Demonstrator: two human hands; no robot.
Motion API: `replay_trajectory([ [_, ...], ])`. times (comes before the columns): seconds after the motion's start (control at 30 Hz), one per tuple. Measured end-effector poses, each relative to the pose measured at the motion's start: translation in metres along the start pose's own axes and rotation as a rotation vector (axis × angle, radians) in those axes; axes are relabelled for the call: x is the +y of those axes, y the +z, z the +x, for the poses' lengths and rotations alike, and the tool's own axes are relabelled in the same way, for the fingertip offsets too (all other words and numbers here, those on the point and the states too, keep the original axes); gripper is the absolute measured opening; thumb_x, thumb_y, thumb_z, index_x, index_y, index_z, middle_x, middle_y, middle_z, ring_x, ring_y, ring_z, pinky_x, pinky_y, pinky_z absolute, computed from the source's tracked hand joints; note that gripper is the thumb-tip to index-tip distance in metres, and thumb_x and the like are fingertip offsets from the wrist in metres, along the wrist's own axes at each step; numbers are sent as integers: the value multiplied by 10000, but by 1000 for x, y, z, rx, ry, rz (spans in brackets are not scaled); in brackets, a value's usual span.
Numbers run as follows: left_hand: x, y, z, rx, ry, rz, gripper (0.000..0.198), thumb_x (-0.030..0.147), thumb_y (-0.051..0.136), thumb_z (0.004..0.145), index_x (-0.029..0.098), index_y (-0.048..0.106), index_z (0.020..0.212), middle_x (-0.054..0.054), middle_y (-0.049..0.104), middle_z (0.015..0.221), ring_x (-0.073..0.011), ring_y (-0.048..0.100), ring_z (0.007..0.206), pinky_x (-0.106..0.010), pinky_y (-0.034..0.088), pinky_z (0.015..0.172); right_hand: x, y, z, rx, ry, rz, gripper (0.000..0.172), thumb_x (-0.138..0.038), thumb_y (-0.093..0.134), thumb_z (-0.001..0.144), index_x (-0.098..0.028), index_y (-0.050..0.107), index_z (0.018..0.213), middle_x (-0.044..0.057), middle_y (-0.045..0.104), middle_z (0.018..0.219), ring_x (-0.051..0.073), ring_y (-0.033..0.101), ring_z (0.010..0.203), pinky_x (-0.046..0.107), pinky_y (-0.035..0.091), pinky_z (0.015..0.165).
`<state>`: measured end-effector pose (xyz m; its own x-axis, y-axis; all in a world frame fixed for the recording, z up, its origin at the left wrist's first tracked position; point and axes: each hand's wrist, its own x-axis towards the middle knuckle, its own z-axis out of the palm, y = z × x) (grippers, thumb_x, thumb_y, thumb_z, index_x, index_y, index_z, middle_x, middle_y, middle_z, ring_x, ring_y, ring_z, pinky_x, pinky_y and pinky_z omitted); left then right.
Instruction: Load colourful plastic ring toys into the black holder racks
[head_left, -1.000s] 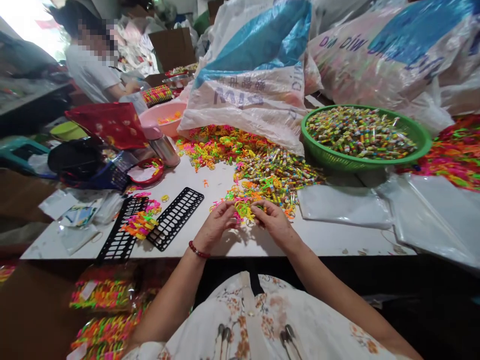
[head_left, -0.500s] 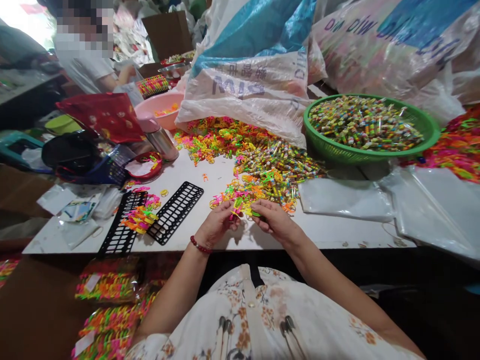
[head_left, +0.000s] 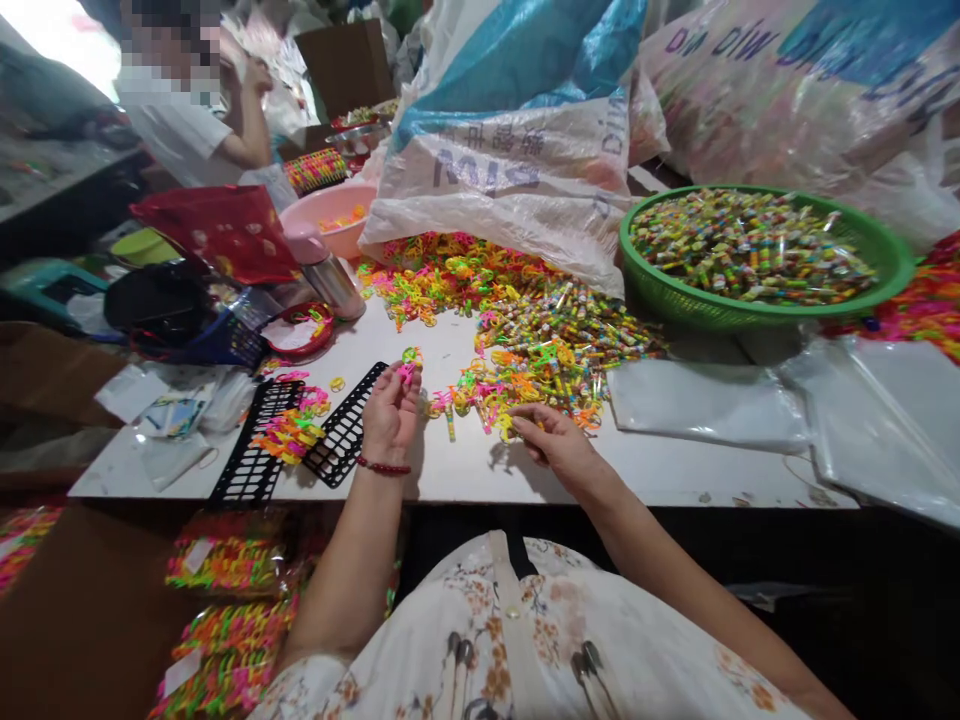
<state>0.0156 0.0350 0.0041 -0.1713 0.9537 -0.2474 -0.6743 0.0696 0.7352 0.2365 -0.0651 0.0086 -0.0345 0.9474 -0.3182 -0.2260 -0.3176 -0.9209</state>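
**While our left hand lifts a pink piece, our right works the pile**

As we read it, we are at the picking step: single pieces come out of the loose heap. At the left, two black racks [head_left: 346,432] lie flat on the tabletop [head_left: 465,485], with a small clump of bright pieces between them. Just beside the nearer rack, our left hand [head_left: 390,415] is raised, its fingertips pinched shut on a small pink piece [head_left: 409,368] held clear of the tabletop. Further right, the pile of coloured pieces [head_left: 525,350] spreads toward the green basket [head_left: 750,315]. Our right hand [head_left: 555,440] rests at the pile's near edge with its fingers curled. We cannot tell whether it has hold of anything. In our judgement, seating the pink piece in a rack slot would call for a fine pinch and careful lining-up.
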Motion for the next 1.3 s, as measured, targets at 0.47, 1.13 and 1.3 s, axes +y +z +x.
replay_trajectory([
  [0.47, 32, -7, 40, 220, 292, 129, 332, 157, 620, 843, 221, 550, 1161, -65, 633, 1174, -135, 604, 1100, -270, 472, 982, 5, 1, 4, -5, 34, -61, 566, -589, 774, 661, -173, 629, 1017, -86, 430, 532, 64, 364, 461, 187, 229, 427],
  [1.13, -71, 27, -89, -195, 32, 322, 341, 454, 738, 794, 207, 628, 1001, 4, 628, 906, -93, 574, 782, -191, 477, 698, 13, 15, 5, 26, -134, 43, 380, -507, 745, 736, -219, 614, 948, -77, 521, 596, 68, 385, 457, 208, 284, 421],
  [1.3, -59, 32, -80, -135, -72, 141, 414, 338, 837, 666, 184, 594, 964, 0, 651, 981, -96, 615, 805, -201, 490, 687, 17, 5, 4, 73, -253, -180, 397, -478, 620, 862, -243, 587, 1180, 12, 682, 943, 130, 566, 736, 248, 449, 615],
])
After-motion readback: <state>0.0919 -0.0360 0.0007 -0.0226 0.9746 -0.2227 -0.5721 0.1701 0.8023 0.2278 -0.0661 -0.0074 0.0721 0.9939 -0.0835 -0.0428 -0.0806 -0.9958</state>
